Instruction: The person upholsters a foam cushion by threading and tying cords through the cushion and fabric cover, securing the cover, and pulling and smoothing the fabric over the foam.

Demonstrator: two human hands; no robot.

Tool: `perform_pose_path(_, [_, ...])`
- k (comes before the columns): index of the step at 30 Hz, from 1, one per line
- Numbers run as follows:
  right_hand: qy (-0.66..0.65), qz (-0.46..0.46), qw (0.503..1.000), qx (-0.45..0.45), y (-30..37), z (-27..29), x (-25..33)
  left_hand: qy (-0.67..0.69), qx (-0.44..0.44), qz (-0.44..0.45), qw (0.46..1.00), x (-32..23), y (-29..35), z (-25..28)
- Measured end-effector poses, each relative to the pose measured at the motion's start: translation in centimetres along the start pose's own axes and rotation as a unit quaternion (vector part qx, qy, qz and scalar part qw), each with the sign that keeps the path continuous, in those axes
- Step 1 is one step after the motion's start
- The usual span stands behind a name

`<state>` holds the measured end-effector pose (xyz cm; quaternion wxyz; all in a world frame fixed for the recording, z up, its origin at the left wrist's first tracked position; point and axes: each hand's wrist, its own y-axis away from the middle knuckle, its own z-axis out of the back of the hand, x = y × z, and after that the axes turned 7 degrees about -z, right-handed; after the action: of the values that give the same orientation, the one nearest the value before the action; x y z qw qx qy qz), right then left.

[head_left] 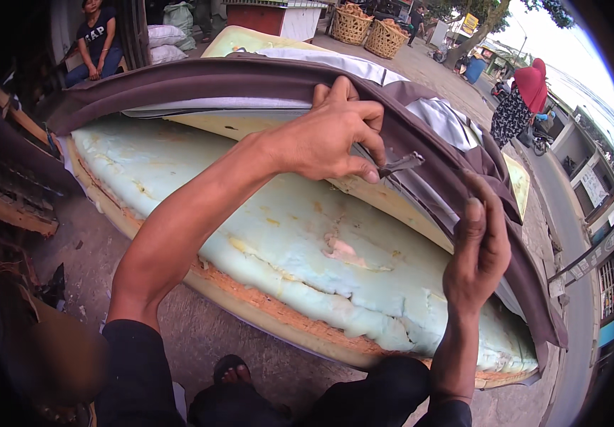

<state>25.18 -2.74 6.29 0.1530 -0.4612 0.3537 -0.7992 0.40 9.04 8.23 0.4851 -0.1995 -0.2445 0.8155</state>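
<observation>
Before me lies a large curved cushion of pale blue-green foam (286, 213), worn and cracked along its near side. Over its far side runs a dark brown cover (200, 77), lifted to show a whitish lining and a pale yellow foam layer (421, 220). My left hand (328, 135) is closed on the cover's edge at the middle, fingers bent over it. By its thumb a small grey, ragged-ended piece (403, 164) sticks out; its kind is unclear. My right hand (476, 245) is raised against the cover farther right, forefinger stretched, the other fingers partly bent, with nothing visible in it.
A crumbly orange-brown layer (271, 295) shows along the cushion's near edge. Beyond stand woven baskets (352, 25) and white sacks (167, 35). One person (97, 43) sits at the far left; another (520, 99) is by the road at right. Wooden pieces (15, 206) stand at left.
</observation>
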Motion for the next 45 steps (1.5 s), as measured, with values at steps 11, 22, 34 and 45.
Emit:
perform_pose_path(11, [-0.018,-0.119,0.986,0.117,4.8,3.0,0.3,0.016,0.002,-0.006,1.000,0.8,-0.7,0.1])
perform_pose_path(22, [-0.064,-0.201,0.968,0.139,5.0,-4.3,-1.5,0.083,0.019,0.083,0.993,0.2,-1.8,0.9])
perform_pose_path(34, [-0.046,-0.214,0.966,0.139,5.2,-4.5,-1.3,0.065,0.018,0.074,0.995,0.0,-1.5,0.8])
perform_pose_path(45, [-0.091,-0.247,0.956,0.132,4.5,-6.2,-1.5,0.064,-0.004,0.070,0.995,0.1,-1.2,0.9])
